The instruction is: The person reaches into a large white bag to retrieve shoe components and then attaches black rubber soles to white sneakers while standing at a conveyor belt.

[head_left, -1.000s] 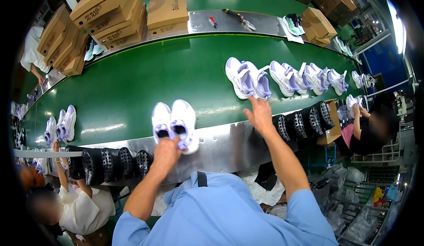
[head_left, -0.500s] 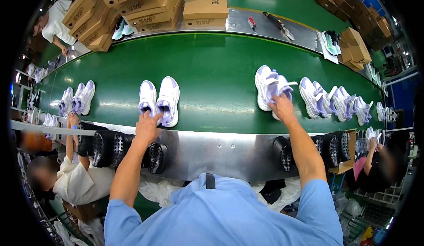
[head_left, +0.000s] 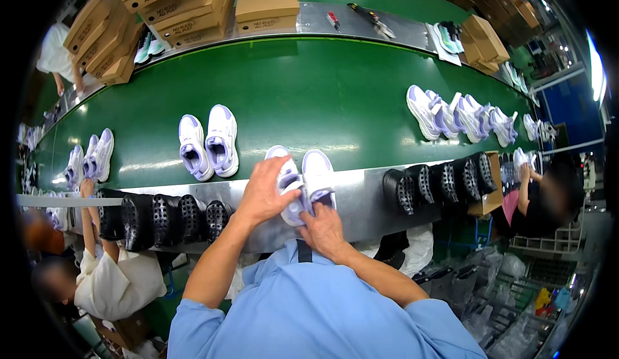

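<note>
A pair of white sneakers with lavender trim is close in front of me, over the steel ledge at the belt's near edge. Around the left sneaker (head_left: pixel 291 210) curls my left hand (head_left: pixel 263 190), its fingers over the far side and its thumb near the opening. My right hand (head_left: pixel 323 229) grips the right sneaker (head_left: pixel 318 172) at the heel end; some fingertips are hidden in or behind the collar. Both toes point away from me. Farther left on the green belt (head_left: pixel 309 95), a matching pair of sneakers (head_left: pixel 221 141) stands apart from my hands.
More white sneakers (head_left: pixel 422 111) stand in a row at the right, others (head_left: pixel 98 156) at the left. Black studded moulds (head_left: pixel 445 182) line the steel ledge (head_left: pixel 361 204) on both sides. Across the belt are stacked shoe boxes (head_left: pixel 267 1) and cutting pliers (head_left: pixel 380 27). Co-workers sit at either side.
My right hand has brought the pair of sneakers from the right side of the belt toward me. My left hand has left the other pair and moved right onto the left sneaker.
</note>
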`<state>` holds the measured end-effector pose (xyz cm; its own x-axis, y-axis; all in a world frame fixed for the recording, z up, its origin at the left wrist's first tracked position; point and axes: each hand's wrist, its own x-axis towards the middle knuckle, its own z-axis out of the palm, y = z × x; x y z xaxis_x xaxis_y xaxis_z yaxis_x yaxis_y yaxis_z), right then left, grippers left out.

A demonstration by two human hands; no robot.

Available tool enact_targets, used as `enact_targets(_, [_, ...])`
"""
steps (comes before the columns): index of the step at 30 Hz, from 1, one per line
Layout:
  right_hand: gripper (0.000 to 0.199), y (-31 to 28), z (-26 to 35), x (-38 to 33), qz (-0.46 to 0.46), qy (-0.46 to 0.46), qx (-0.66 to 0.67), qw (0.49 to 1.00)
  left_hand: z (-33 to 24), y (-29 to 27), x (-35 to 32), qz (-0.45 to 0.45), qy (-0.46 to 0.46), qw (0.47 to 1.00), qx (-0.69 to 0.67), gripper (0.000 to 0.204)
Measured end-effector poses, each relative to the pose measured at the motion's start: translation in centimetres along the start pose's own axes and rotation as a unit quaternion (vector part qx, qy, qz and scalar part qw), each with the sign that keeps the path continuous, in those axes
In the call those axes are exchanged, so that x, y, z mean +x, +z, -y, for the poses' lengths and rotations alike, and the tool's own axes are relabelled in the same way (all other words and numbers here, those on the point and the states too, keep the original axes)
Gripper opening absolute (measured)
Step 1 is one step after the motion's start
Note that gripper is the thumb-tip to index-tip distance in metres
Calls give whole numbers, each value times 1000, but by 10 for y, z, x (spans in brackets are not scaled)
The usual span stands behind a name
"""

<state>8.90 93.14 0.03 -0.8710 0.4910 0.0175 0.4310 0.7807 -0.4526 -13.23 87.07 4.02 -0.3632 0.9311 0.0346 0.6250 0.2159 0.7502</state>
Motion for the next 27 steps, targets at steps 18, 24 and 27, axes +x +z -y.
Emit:
enact_targets(18, [30,-37,-49,23,20,205,114,972,10,42,79,304,-38,950,-55,34])
enact_targets(24, [30,-53,-50,26,21,187,97,977,3,32,90,348,-179,903,-176,31])
enact_targets(27, [28,-45,-55,20,-11,164,76,983,-11,33,92,360,-174,907,-133,28])
